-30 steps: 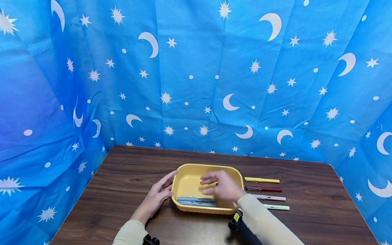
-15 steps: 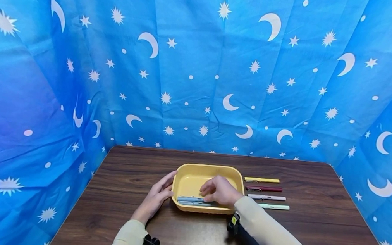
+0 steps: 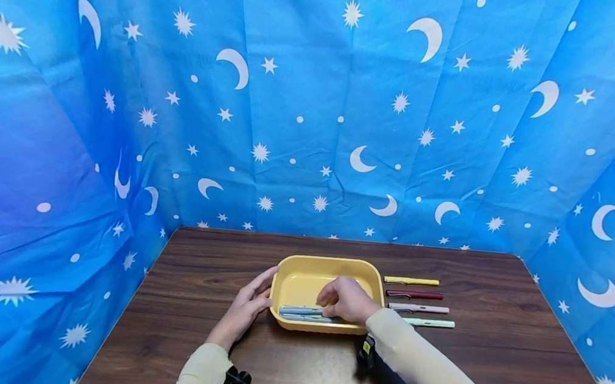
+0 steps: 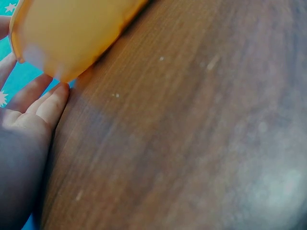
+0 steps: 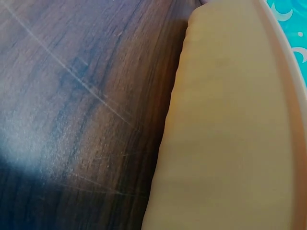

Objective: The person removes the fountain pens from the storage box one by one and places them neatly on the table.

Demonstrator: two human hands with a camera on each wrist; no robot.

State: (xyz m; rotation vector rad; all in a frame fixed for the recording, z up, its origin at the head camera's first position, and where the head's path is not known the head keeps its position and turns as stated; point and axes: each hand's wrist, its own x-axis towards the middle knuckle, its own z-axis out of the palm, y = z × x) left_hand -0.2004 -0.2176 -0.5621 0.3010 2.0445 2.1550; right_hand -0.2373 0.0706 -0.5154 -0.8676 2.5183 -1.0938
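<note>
Right hand (image 3: 349, 300) pinches a blue pen (image 3: 298, 311) beside a grey pen (image 3: 302, 318) in the yellow tray (image 3: 323, 327), lower centre; left hand (image 3: 244, 305), fingers spread, touches its left end. Four pens (image 3: 416, 295) lie right of it on the counter (image 3: 213, 263).

Yellow tray (image 3: 299, 286) sits on the wood-grain desk (image 3: 190, 279). Left hand (image 3: 243, 305) rests at its left end, fingers against the outer wall. Right hand (image 3: 348, 301) reaches inside over the right side, fingers bent down at the right ends of a blue pen (image 3: 296, 310) and a grey-blue pen (image 3: 301, 317), side by side along the near wall; pinch not discernible. Right of tray, far to near, roughly parallel: yellow pen (image 3: 415, 281), dark red pen (image 3: 419, 295), pale grey pen (image 3: 429, 309), pale green pen (image 3: 435, 323), the last partly covered by the right sleeve (image 3: 424, 364).
</note>
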